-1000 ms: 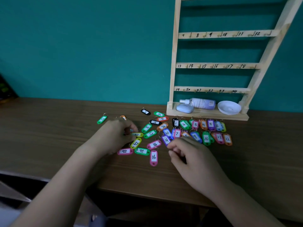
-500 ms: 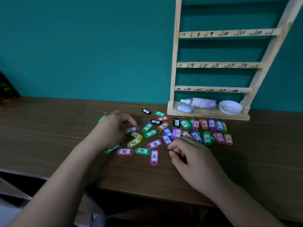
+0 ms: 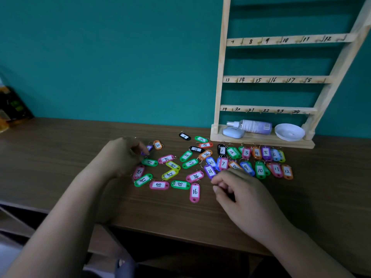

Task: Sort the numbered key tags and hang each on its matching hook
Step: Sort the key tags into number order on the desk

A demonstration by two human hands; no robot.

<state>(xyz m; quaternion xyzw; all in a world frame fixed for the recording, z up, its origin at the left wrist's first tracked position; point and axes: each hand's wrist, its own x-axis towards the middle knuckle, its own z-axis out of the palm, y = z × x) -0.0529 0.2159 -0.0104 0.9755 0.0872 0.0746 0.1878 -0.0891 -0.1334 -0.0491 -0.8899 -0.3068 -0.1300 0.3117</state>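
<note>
The key tags [image 3: 190, 163] all lie flat on the brown table [image 3: 60, 161], spread in front of the wooden hook rack [image 3: 220, 77], which stands against the teal wall [image 3: 120, 57] at 1 o'clock of the heap. The rack's rails carry handwritten numbers from 7 to 24 beside small hooks.

At 3 o'clock of the heap, just before the rack's base, tags are laid in two rows by number: the black 1 tag [image 3: 221, 150], green 2, pink 3, orange 4 and purple 5 behind, and the green 10 tag [image 3: 260, 169], pink 11 and the orange 12 tag [image 3: 287, 171] in front. The rest lie loose, with the pink 16 tag [image 3: 194, 192] nearest the table's front edge and the green 18 tag [image 3: 180, 184] just at its 10 o'clock.

The left hand [image 3: 124, 155] is at 9 o'clock of the heap, fingers curled, thumb right at a small purple tag [image 3: 149, 147]; I cannot tell whether it pinches it. An orange 15 tag [image 3: 158, 145] lies just beyond.

The right hand [image 3: 241, 193] rests at 5 o'clock of the heap, fingers loosely curled with nothing in them, fingertips close to the purple 21 tag [image 3: 209, 171].

On the rack's bottom shelf lie a spray bottle [image 3: 255, 127], a pale case [image 3: 232, 132] and a white dish [image 3: 289, 132].
</note>
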